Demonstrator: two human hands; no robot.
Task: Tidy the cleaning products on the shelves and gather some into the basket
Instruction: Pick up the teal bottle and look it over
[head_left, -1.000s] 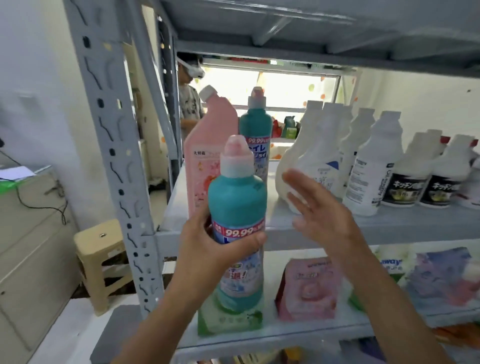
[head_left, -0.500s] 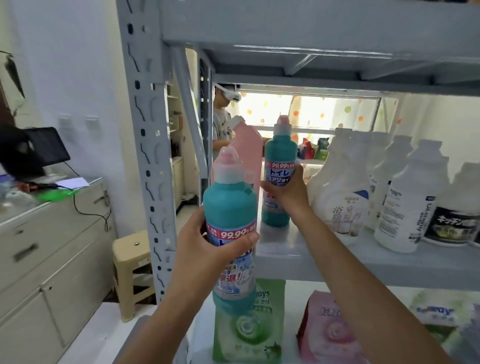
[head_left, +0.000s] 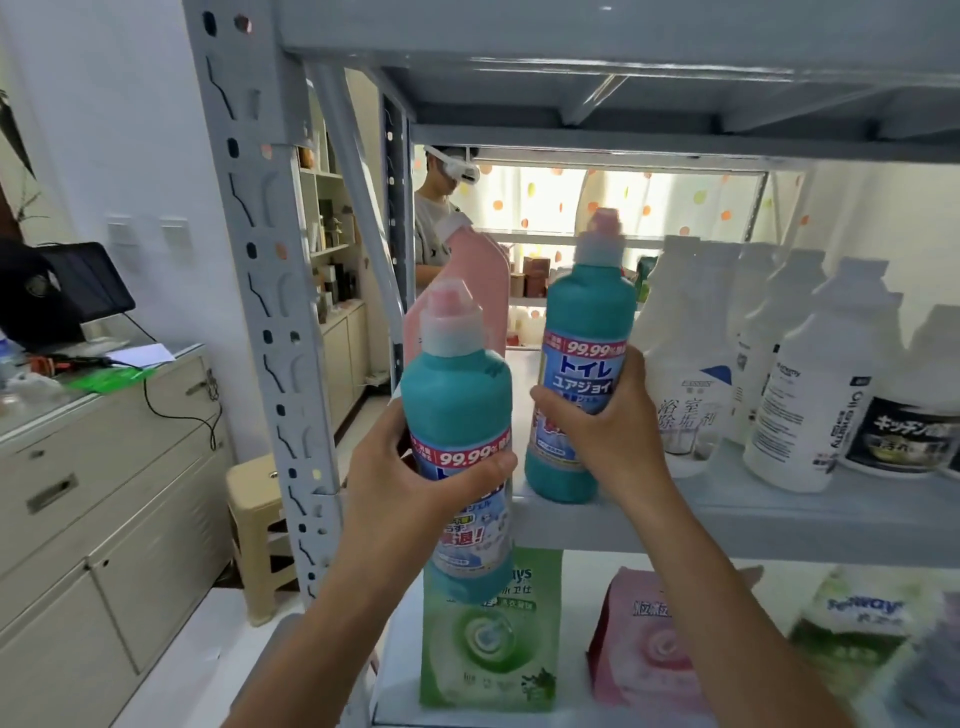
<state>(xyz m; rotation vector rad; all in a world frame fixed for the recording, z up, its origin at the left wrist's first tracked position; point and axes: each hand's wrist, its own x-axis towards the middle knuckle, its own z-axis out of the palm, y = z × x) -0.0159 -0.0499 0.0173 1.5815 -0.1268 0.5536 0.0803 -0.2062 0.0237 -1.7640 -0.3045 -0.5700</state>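
My left hand (head_left: 410, 483) grips a teal toilet-cleaner bottle (head_left: 460, 415) with a pale pink cap, held upright in front of the shelf's left end. My right hand (head_left: 597, 431) grips a second teal bottle (head_left: 587, 338) of the same kind near the front edge of the grey shelf (head_left: 779, 519); I cannot tell whether its base touches the board. A pink bottle (head_left: 480, 291) stands behind both. To the right stand several white bottles (head_left: 685, 364), some with black labels. No basket is in view.
Below, a green refill pouch (head_left: 491, 649), a pink pouch (head_left: 644, 649) and other pouches lie on the lower shelf. The perforated shelf post (head_left: 265, 291) rises at left, with a beige stool (head_left: 254, 519) and a cabinet (head_left: 104, 493) beyond. A person (head_left: 436, 208) stands behind the shelving.
My right hand reached from open air to the second teal bottle on the shelf, took hold of it and drew it forward toward the shelf's front edge. My left hand kept its bottle.
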